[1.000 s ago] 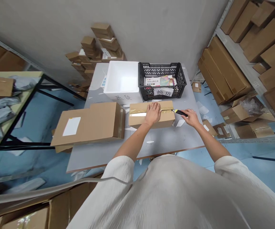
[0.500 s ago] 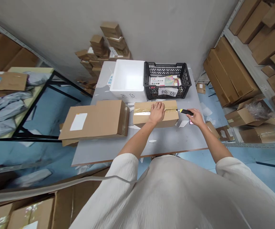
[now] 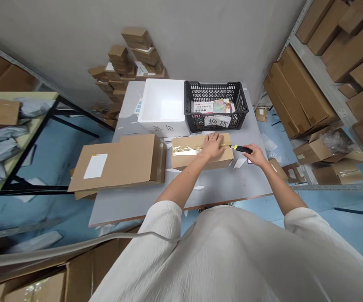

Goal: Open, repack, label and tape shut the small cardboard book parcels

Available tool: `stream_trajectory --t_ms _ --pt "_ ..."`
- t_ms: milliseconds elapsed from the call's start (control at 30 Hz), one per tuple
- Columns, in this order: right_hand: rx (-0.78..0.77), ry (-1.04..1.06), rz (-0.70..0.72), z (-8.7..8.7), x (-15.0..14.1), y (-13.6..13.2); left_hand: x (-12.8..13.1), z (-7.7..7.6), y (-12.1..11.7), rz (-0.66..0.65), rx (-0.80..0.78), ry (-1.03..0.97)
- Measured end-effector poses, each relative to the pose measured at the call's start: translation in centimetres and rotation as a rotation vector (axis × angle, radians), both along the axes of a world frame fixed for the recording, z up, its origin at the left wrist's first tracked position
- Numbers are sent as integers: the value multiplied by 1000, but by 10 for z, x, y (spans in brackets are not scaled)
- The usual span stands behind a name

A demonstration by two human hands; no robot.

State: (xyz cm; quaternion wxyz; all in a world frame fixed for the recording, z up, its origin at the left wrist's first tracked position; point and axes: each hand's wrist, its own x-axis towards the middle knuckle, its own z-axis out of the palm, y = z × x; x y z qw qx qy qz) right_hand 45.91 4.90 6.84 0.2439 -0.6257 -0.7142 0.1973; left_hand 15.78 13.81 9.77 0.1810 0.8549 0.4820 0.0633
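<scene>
A long taped cardboard box [image 3: 181, 145] lies on the grey table, with clear tape and a white label strip along its top. My left hand [image 3: 213, 145] rests on top of it right of the middle, fingers spread over the cardboard. In my right hand [image 3: 257, 156] is a black and yellow utility knife [image 3: 243, 149], gripped by its handle. The knife's tip is at the box's right end, by the taped seam. Whether the blade is inside the seam I cannot tell. Part of a phone-like object shows under my right hand.
Behind the box stand a white foam bin [image 3: 164, 123] and a black plastic crate [image 3: 242, 113] holding printed booklets. A larger carton [image 3: 131, 161] lies to the left. Paper scraps [image 3: 199, 188] dot the table [image 3: 168, 199]. Shelves of boxes [image 3: 297, 96] line the right side.
My left hand has slid to the right along the box top. The knife stays at the box's right end in my right hand. The whole view has shifted slightly.
</scene>
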Motion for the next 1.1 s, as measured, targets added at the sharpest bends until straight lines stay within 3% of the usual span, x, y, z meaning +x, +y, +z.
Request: stream_trajectory --t_ms 167,467,733,1100 --pt "15 -39 12 1 -2 2 6 0 16 47 -54 -8" --pt "35 -73 -7 -3 -7 3 4 -10 -13 36 81 -27" --pt "24 -89 12 4 4 10 5 -6 -9 24 86 -2" --pt "48 -15 -9 -6 12 10 7 -2 -14 31 97 16"
